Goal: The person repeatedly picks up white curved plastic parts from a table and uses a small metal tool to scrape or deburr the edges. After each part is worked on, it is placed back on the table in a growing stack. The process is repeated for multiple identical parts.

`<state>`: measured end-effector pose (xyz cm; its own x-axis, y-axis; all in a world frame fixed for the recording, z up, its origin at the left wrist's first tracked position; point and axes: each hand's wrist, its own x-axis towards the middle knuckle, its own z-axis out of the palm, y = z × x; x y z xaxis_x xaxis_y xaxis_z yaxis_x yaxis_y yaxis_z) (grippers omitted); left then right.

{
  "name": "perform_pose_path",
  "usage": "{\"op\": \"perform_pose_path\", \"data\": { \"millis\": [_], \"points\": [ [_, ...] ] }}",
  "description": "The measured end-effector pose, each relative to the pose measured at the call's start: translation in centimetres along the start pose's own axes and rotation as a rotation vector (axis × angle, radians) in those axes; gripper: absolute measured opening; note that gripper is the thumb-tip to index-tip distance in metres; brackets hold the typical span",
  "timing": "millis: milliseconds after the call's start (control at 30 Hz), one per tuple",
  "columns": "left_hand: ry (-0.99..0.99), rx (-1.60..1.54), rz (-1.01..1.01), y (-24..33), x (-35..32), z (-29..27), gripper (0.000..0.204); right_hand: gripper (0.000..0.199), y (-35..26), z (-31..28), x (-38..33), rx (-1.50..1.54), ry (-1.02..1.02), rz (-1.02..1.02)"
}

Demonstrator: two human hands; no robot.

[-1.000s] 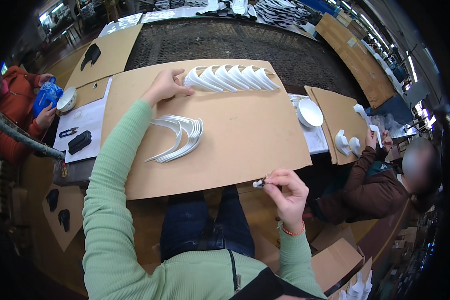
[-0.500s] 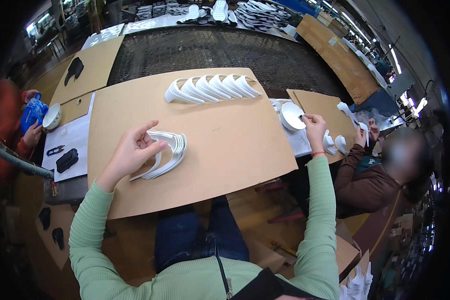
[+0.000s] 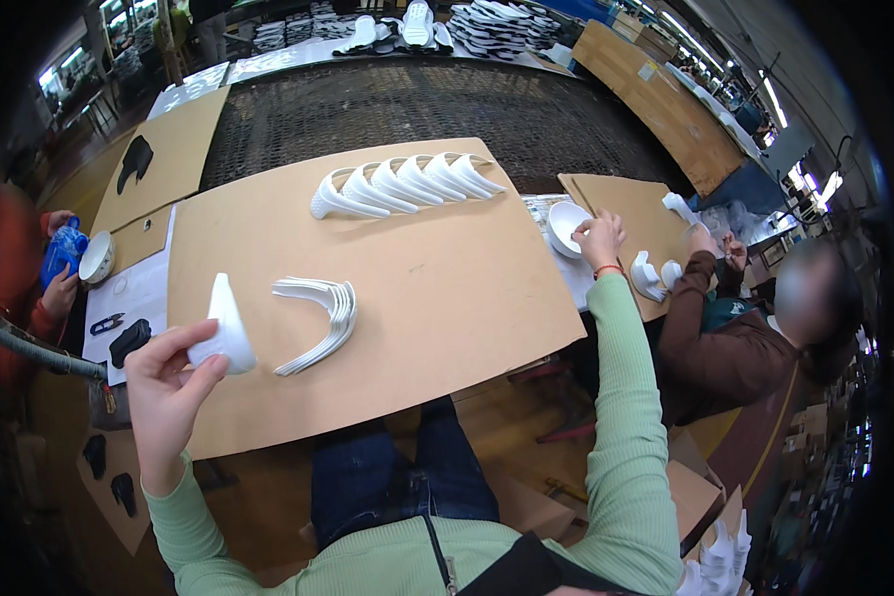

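Observation:
My left hand (image 3: 165,389) pinches one white curved shoe piece (image 3: 224,333) between thumb and fingers, raised above the board's left side. To its right a nested stack of similar white U-shaped pieces (image 3: 340,320) rests on the tan board (image 3: 437,288). Out at the board's right edge, my right hand (image 3: 602,240) is closed in a pinch at the rim of a white bowl (image 3: 562,223); what its fingertips hold is too small to make out. Along the far side of the board, several white pieces (image 3: 407,185) lie overlapped in a slanting row.
A co-worker in brown (image 3: 710,328) sits at the right, handling white pieces beside a few others (image 3: 648,276). On the left, a person in orange holds a blue container (image 3: 63,253) by a patterned bowl (image 3: 97,258). A dark mesh conveyor (image 3: 368,109) runs beyond the board.
My left hand has lifted one piece off the stack and drawn it left toward me. My right hand remains by the bowl, its fingers now over the rim.

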<state>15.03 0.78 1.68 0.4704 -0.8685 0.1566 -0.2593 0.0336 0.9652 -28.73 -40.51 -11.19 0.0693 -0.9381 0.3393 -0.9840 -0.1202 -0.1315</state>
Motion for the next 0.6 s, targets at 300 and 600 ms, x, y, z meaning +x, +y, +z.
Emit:
{"op": "perform_pose_path", "data": {
  "millis": [300,600],
  "points": [
    [0.031,-0.485,0.06,-0.3,-2.6,0.9,0.067,0.007,-0.5,0.5,0.0,-0.076,0.056,-0.02],
    [-0.228,-0.707,-0.092,-1.2,-3.7,5.1,0.045,0.016,2.2,-0.4,0.0,0.893,0.135,0.463]
  ]
}}
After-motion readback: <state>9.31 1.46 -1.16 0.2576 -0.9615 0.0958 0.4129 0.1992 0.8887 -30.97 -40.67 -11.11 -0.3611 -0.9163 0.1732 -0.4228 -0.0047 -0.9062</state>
